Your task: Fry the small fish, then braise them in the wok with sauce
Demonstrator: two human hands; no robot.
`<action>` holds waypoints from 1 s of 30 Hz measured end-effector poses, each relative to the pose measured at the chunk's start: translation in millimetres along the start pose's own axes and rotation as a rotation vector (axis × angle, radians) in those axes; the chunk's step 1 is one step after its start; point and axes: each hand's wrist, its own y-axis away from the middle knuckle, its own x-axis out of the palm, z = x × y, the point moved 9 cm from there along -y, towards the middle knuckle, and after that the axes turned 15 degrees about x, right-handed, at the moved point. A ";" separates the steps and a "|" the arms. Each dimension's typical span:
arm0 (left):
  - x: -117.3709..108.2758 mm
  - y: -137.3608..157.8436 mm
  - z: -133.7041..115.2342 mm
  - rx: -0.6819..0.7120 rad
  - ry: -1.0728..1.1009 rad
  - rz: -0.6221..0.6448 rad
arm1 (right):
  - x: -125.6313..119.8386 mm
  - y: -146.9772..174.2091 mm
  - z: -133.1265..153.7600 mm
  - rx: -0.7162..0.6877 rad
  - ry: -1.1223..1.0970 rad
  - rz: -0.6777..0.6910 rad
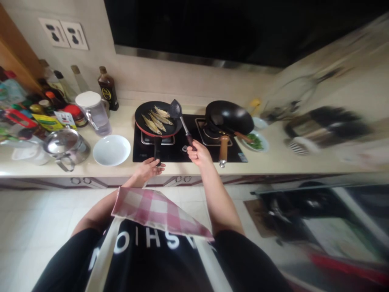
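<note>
In my right hand (199, 154) is the dark handle of a spatula (182, 119), fingers wrapped round it. Its black blade is raised at the right rim of a frying pan (141, 117). Several small browned fish (158, 119) lie side by side in that pan, which sits on the left burner. My left hand (149, 169) is at the end of the pan's black handle, thumb and fingers on either side of it. A white plate (112, 151) stands on the counter left of the stove.
A black wok (227, 115) with a wooden handle rests on the right burner. Beyond it is a plate of chopped greens (255, 142). A steel pot (68, 148), a water jug (95, 113), a dark bottle (108, 89) and several jars crowd the left counter. Overhead hangs a range hood (197, 32).
</note>
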 end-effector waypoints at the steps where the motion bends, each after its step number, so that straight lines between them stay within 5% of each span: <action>1: 1.8 -0.3 -0.5 -0.008 0.022 -0.002 | -0.8 -0.4 1.2 -0.012 0.010 0.001; 21: -0.3 1.8 -1.1 0.009 0.050 -0.012 | -4.9 5.1 -0.3 -0.168 0.326 -0.180; 30: -3.7 0.5 0.7 0.032 0.042 0.004 | -14.2 -12.8 2.1 -0.120 0.182 -0.197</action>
